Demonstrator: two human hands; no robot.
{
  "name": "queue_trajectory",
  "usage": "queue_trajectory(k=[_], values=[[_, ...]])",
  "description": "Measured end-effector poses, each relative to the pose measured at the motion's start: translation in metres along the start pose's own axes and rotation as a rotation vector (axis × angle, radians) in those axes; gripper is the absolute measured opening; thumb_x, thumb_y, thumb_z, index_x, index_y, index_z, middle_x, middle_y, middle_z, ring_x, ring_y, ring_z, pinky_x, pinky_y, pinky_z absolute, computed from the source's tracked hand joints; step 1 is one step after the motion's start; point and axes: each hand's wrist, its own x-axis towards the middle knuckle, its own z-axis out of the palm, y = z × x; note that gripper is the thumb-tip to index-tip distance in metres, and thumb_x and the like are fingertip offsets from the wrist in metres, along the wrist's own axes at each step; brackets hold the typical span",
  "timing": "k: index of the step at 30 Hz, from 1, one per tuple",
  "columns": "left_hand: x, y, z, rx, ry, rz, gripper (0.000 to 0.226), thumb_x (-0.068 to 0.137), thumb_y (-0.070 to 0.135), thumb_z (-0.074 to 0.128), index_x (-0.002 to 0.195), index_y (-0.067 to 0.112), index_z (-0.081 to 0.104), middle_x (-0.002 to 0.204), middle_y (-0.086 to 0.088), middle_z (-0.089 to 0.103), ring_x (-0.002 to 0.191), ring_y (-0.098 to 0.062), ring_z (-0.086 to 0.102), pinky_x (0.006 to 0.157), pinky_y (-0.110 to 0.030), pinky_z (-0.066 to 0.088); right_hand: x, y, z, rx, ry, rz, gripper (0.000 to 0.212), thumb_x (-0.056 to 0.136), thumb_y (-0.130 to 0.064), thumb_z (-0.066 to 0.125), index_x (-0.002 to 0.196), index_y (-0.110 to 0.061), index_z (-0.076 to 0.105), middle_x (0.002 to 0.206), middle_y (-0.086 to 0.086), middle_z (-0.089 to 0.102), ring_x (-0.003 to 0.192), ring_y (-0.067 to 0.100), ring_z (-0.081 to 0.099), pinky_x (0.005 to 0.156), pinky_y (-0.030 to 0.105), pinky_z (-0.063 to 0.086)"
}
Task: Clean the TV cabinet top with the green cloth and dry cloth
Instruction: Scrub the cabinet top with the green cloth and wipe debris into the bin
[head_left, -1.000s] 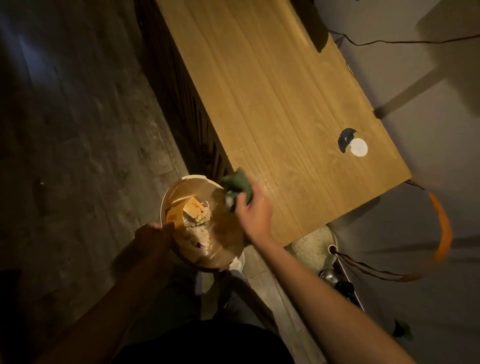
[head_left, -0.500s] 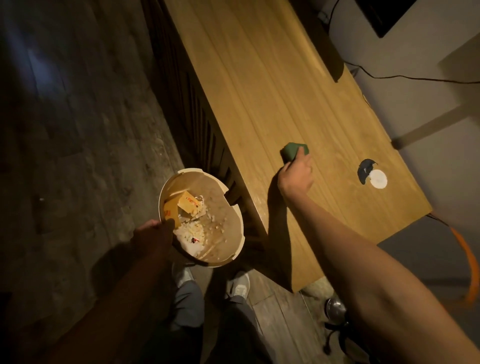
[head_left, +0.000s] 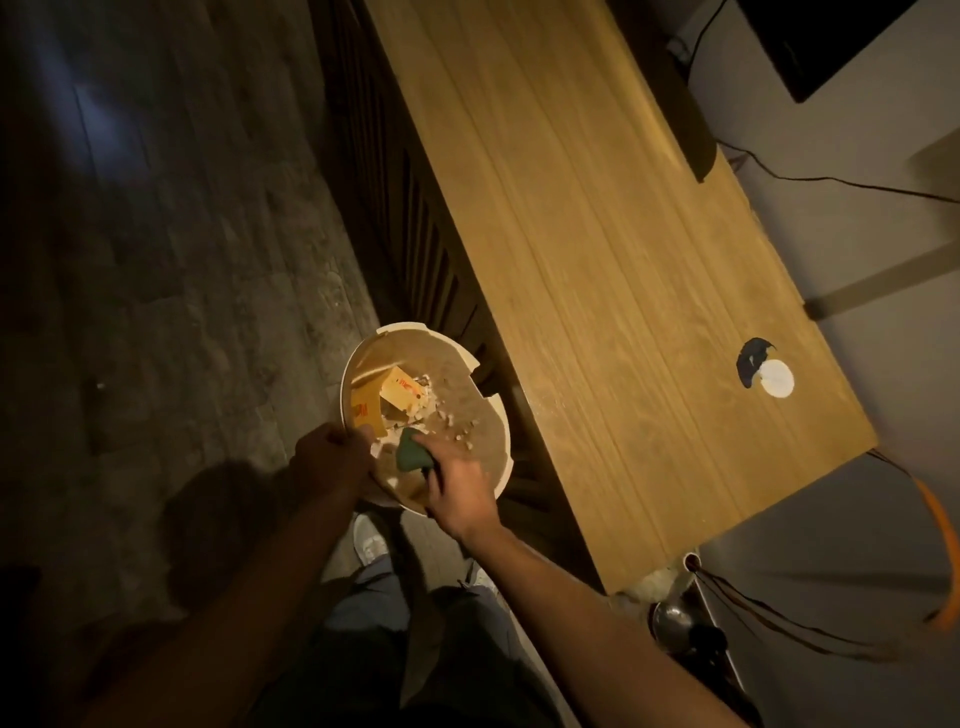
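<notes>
The wooden TV cabinet top (head_left: 597, 249) runs from the top middle to the lower right. My right hand (head_left: 457, 488) grips the green cloth (head_left: 413, 451) and holds it over the open mouth of a pale round bin (head_left: 501, 415), just off the cabinet's front edge. My left hand (head_left: 327, 457) grips the bin's near left rim. Inside the bin lie yellow paper scraps (head_left: 397, 397) and pale crumbs. No dry cloth shows.
A small white disc (head_left: 777, 379) beside a dark patch sits near the cabinet's right end. A dark TV base (head_left: 685, 104) stands at the back edge, cables trail down the wall. My shoes are on the floor below the bin. An orange band and metal items lie at lower right.
My right hand has brought the green cloth off the cabinet top, back toward me and over the bin. The left hand keeps its hold on the bin rim.
</notes>
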Motion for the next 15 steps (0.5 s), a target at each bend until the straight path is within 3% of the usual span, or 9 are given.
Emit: queue_trajectory(k=[4,8,12,15], values=[[0.0,-0.002,-0.011,-0.033,-0.008,-0.03,0.026,0.091,0.028,0.067,0.101,0.004,0.072,0.097,-0.011,0.072,0.087,-0.027,0.067,0.067,-0.031,0.048,-0.002,-0.008,-0.007,0.098,0.109,0.051,0.051,0.1,-0.003,0.054,0.148,-0.021,0.054,0.149,0.003,0.058,0.14,0.02,0.05,0.122,0.033,0.033],[0.008,-0.003,-0.027,-0.026,0.015,-0.085,0.027,0.087,0.032,0.068,0.082,0.006,0.071,0.079,-0.008,0.069,0.075,-0.028,0.067,0.063,-0.029,0.046,0.007,-0.021,-0.025,0.111,0.186,0.016,0.048,0.101,-0.007,0.055,0.147,-0.019,0.055,0.143,0.003,0.063,0.13,0.021,0.058,0.114,0.032,0.042],[0.023,-0.006,-0.045,-0.135,0.016,-0.124,0.025,0.087,0.028,0.071,0.073,0.009,0.065,0.076,-0.01,0.069,0.074,-0.029,0.067,0.065,-0.029,0.05,0.023,-0.031,-0.043,0.135,0.237,0.014,0.046,0.101,-0.008,0.057,0.146,-0.019,0.055,0.136,-0.002,0.066,0.121,0.008,0.059,0.1,0.001,0.033],[0.035,-0.002,-0.059,-0.223,0.029,-0.152,0.026,0.088,0.026,0.069,0.077,0.003,0.066,0.071,-0.009,0.067,0.064,-0.023,0.06,0.057,-0.025,0.043,0.034,-0.042,-0.054,0.177,0.282,0.056,0.044,0.102,-0.013,0.058,0.145,-0.021,0.056,0.132,-0.005,0.066,0.115,0.0,0.055,0.097,0.006,0.038]])
